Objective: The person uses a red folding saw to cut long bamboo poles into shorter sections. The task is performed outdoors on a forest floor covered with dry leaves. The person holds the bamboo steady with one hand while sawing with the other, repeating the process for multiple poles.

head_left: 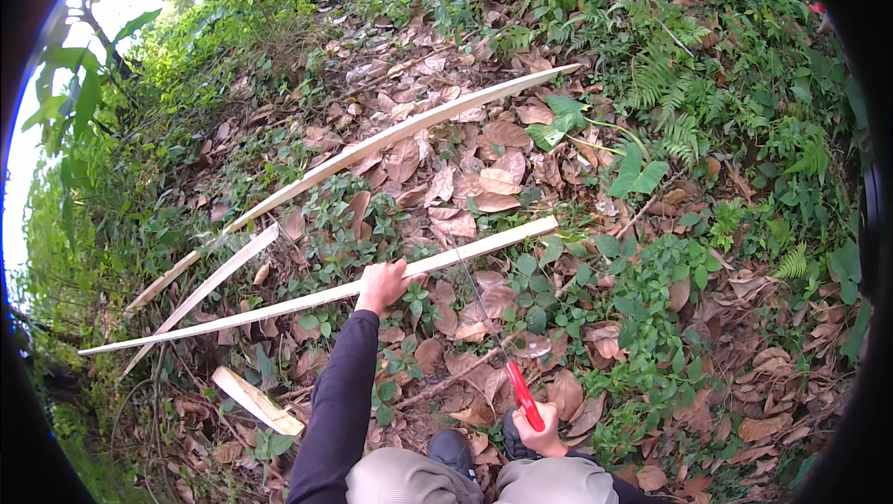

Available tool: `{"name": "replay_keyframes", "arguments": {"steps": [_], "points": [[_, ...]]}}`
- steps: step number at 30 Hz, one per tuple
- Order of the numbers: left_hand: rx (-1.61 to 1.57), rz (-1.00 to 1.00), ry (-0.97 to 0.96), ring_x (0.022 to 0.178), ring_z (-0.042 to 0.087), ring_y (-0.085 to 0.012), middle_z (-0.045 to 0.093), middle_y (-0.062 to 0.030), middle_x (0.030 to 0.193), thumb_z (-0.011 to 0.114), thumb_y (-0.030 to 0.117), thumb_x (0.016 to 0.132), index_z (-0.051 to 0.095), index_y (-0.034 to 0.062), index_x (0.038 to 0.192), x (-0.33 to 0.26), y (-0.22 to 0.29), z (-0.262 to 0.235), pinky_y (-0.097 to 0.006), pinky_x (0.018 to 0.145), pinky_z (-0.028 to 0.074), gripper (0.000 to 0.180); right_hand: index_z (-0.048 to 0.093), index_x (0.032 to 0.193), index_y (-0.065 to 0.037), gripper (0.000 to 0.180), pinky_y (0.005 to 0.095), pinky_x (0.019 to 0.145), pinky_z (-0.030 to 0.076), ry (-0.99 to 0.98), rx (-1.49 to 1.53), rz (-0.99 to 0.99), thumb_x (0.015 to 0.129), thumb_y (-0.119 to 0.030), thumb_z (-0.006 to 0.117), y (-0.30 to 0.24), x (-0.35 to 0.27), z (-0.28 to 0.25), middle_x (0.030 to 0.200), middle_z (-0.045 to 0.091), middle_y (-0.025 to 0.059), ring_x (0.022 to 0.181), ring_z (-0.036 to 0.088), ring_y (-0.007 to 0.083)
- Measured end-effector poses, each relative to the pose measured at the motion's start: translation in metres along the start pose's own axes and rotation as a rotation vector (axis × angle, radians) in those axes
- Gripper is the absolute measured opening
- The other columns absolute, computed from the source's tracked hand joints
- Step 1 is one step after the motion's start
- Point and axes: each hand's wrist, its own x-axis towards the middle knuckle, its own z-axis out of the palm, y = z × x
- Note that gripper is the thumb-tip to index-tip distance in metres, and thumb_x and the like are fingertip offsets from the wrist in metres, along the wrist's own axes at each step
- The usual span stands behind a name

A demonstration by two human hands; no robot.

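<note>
Head view: left hand (381,285) grips a long wooden strip (316,298) over leafy ground (651,337); right hand (539,430) is closed around a red-handled saw (521,392).

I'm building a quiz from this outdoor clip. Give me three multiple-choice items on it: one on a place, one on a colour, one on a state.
1. Where does the left hand rest?
A. on the long pale strip
B. on a fern
C. on the shoe

2. What colour is the saw handle in the right hand?
A. blue
B. red
C. yellow

3. How is the saw held?
A. lying loose on the leaves
C. stuck upright in the ground
B. gripped, blade reaching toward the strip

Answers: 1 A, the fingers close over the long pale strip. 2 B, the saw handle is bright red. 3 B, the right hand grips the handle and the thin blade runs up to the strip.
</note>
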Motion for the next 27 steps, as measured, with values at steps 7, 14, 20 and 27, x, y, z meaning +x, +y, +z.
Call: {"name": "replay_keyframes", "arguments": {"steps": [7, 14, 20, 27], "points": [[-0.018, 0.009, 0.021, 0.066, 0.067, -0.0397, 0.066, -0.0189, 0.067, 0.055, 0.058, 0.094, 0.056, 0.0069, 0.084, -0.004, 0.010, -0.005, -0.050, 0.061, 0.052, 0.052, 0.054, 0.061, -0.002, 0.024, 0.0347, 0.047, 0.041, 0.072, 0.040, 0.035, 0.079, -0.009, 0.068, 0.034, 0.139, 0.052, 0.049, 0.049, 0.0077, 0.043, 0.053, 0.0179], [0.036, 0.012, 0.054, 0.064, 0.068, -0.0380, 0.066, -0.0171, 0.064, 0.054, 0.065, 0.091, 0.059, 0.0091, 0.082, 0.000, 0.005, 0.003, -0.048, 0.059, 0.053, 0.057, 0.057, 0.062, -0.002, 0.022, 0.0330, 0.049, 0.042, 0.000, 0.019, 0.126, 0.079, -0.008, 0.068, 0.011, 0.024, 0.010, 0.051, 0.053, 0.0073, 0.045, 0.053, 0.0151], [-0.007, 0.002, 0.021, 0.066, 0.067, -0.0394, 0.066, -0.0186, 0.067, 0.057, 0.056, 0.093, 0.056, 0.0071, 0.084, -0.004, 0.010, -0.002, -0.050, 0.061, 0.052, 0.050, 0.052, 0.060, -0.002, 0.025, 0.0364, 0.045, 0.036, 0.054, 0.017, 0.071, 0.081, -0.008, 0.064, 0.033, 0.110, 0.044, 0.050, 0.050, 0.0091, 0.042, 0.051, 0.0184], [0.016, 0.008, 0.039, 0.063, 0.067, -0.0372, 0.065, -0.0178, 0.064, 0.056, 0.066, 0.090, 0.058, 0.0060, 0.077, 0.000, 0.008, -0.008, -0.047, 0.059, 0.052, 0.061, 0.054, 0.062, -0.002, 0.022, 0.0355, 0.046, 0.040, 0.060, 0.045, 0.053, 0.079, -0.008, 0.067, 0.008, 0.055, 0.029, 0.050, 0.051, 0.0087, 0.041, 0.052, 0.0198]]}}
